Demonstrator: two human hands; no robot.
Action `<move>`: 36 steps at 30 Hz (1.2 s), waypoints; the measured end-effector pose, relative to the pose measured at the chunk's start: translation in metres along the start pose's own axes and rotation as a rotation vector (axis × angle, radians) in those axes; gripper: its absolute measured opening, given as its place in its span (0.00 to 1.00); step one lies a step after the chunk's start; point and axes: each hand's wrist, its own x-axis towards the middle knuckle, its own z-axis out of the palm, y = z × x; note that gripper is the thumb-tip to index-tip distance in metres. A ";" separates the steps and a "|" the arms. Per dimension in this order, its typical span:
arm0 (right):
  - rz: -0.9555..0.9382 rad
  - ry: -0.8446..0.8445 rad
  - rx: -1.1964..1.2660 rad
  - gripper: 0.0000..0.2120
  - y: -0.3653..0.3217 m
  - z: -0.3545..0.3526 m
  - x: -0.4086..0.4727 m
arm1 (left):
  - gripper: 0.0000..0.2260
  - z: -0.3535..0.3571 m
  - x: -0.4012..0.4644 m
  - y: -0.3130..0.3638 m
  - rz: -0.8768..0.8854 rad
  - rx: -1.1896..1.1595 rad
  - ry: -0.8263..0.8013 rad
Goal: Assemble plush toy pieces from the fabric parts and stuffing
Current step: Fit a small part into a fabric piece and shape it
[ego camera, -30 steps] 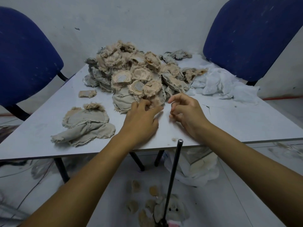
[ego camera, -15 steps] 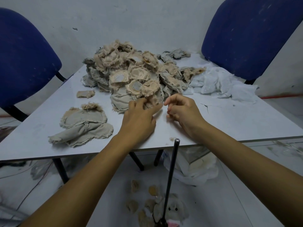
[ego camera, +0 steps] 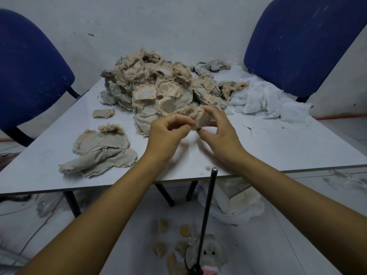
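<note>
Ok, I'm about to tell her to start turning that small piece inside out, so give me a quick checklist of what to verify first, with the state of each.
1. Small tan fabric piece held by both hands: ok, left hand and right hand both pinch it.
2. Piece lifted clear of the big pile of fabric parts: cannot tell, it overlaps the pile's near edge.
3. Opening of the piece facing her: cannot tell, fingers cover it.
4. Metal rod within reach: ok, it stands upright at the near table edge.
5. White stuffing on the table: ok, at the right of the pile.
</note>
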 end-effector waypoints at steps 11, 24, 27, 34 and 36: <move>0.030 -0.121 0.086 0.11 -0.001 -0.004 0.000 | 0.14 -0.005 0.003 0.001 -0.261 -0.175 -0.156; 0.101 -0.236 0.314 0.13 -0.001 -0.004 0.001 | 0.04 -0.010 0.006 0.000 -0.428 -0.323 -0.117; 0.083 -0.203 0.333 0.16 -0.002 -0.007 0.000 | 0.08 -0.008 0.006 0.000 -0.482 -0.373 -0.105; 0.082 -0.300 0.415 0.06 -0.009 -0.012 -0.001 | 0.02 -0.004 0.004 0.003 -0.557 -0.451 -0.200; 0.094 -0.261 0.423 0.06 -0.009 -0.010 -0.001 | 0.05 -0.005 0.003 0.006 -0.562 -0.553 -0.233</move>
